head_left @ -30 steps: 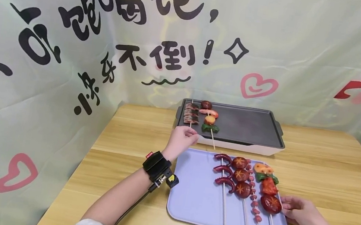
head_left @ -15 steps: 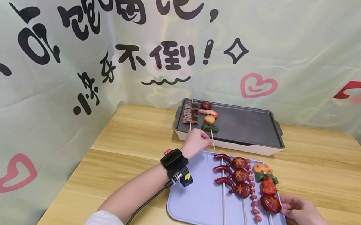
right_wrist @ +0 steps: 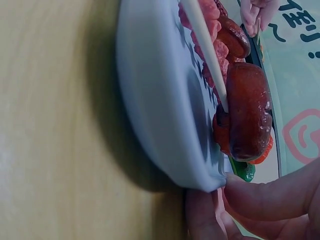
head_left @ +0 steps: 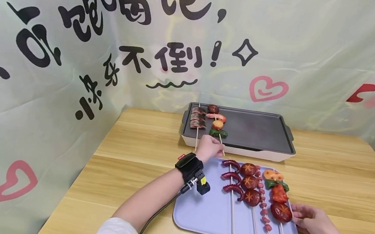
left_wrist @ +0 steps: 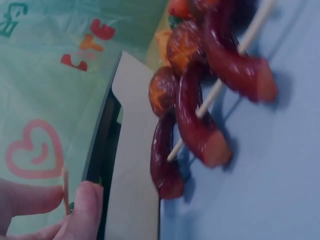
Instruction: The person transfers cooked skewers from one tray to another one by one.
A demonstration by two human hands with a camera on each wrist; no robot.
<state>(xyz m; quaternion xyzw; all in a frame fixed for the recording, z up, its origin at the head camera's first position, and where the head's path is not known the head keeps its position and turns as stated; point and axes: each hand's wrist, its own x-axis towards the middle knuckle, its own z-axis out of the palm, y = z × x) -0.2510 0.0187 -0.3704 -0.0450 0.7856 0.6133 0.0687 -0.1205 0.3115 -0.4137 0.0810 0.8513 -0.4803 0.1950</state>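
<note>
My left hand (head_left: 210, 148) is at the front of the grill pan (head_left: 256, 129), its thumb and fingers pinching the stick of a mixed skewer (head_left: 217, 125). That skewer carries a mushroom, a shrimp, a round yellowish piece and green pepper, and lies on the pan. In the left wrist view the stick end (left_wrist: 65, 190) stands between thumb and fingertip. My right hand (head_left: 313, 224) holds the right rim of the pale blue tray (head_left: 200, 216); in the right wrist view its thumb (right_wrist: 265, 197) is on top of the rim, fingers below.
Beside the mixed skewer lies a fish skewer (head_left: 198, 118). The tray bears an octopus-tentacle skewer (head_left: 232, 177), a mushroom skewer (head_left: 250, 182), a thin skewer of small pink pieces (head_left: 263, 205) and another mixed skewer (head_left: 279, 194). A printed cloth (head_left: 176, 92) stands behind the wooden table (head_left: 124, 171).
My left hand has moved right, from the fish skewer's stick to the mixed skewer's stick, which it now pinches. My right hand has stayed at the tray's rim.
</note>
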